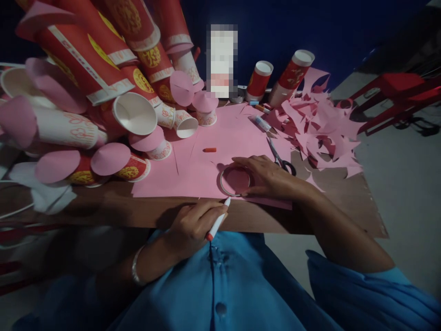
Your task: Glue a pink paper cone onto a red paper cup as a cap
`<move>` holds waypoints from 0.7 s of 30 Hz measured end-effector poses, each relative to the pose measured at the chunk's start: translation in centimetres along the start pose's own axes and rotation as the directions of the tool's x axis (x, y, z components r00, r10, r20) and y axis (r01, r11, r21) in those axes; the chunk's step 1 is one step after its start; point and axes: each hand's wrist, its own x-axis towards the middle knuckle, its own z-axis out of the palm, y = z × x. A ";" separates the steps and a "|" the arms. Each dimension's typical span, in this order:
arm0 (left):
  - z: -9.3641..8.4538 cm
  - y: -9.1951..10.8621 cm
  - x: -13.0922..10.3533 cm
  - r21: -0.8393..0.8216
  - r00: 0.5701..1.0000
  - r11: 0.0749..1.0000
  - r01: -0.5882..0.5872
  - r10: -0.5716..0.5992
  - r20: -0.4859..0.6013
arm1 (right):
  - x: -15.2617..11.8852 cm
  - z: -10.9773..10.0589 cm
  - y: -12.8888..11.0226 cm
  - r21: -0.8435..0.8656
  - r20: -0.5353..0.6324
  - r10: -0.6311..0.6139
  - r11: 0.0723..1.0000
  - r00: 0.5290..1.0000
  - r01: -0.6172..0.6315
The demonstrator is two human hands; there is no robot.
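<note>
My left hand (pixel 196 226) grips a white marker (pixel 217 223) with a red end, its tip pointing at the lower edge of a round ring (pixel 222 184). The ring lies flat on pink paper (pixel 193 174) near the table's front edge. Around the ring's right side curl the fingers of my right hand (pixel 267 177), thumb below and fingertips above. An orange-red marker cap (pixel 210 150) rests on the paper, up and left of the ring. Scissors (pixel 280 158) with dark handles lie just beyond my right hand.
Red and white paper cups (pixel 135 113) with pink cones crowd the left. Pink scraps (pixel 320 124) are heaped at the right on the wooden table (pixel 344 202). Two cup stacks (pixel 260 80) stand at the back, near a glue tube (pixel 262 123). A red stool (pixel 396 96) is at the far right.
</note>
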 end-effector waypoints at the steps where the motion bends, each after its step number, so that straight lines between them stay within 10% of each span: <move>1: 0.0 0.1 0.1 0.001 1.000 1.000 -0.005 0.005 0.000 | 0.0 0.0 0.0 0.005 0.000 0.001 1.000 1.000 -0.001; 21: 1.6 0.5 0.7 -0.050 0.999 0.999 -0.003 0.001 -0.034 | 0.1 -0.1 -0.2 -0.023 0.006 -0.001 1.000 1.000 0.001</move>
